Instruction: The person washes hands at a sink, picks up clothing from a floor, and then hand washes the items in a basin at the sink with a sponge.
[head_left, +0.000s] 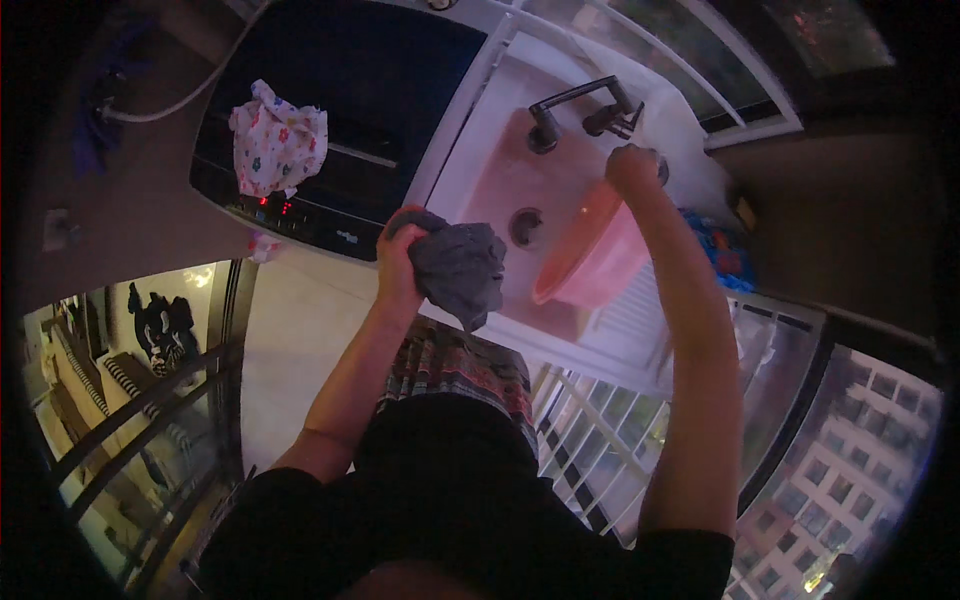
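My left hand (401, 262) is closed around a bunched dark grey cloth (461, 268), held in front of the white sink (522, 62). Inside the sink a pink basin (598, 252) is tipped on its side, its opening turned toward the left. My right hand (637, 172) is closed at the basin's far end, just below the dark faucet (575, 95); the fingertips are mostly hidden, but it appears to grip the rim. A dark round drain (526, 227) shows on the sink floor, left of the basin.
Left of the sink stands a black-topped washing machine (400, 75) with lit red digits. A white floral-print cloth (278, 140) lies on it. A blue patterned package (718, 250) is right of the sink. Below are white railings (600, 425) and a window; a glass door (150, 400) is at lower left.
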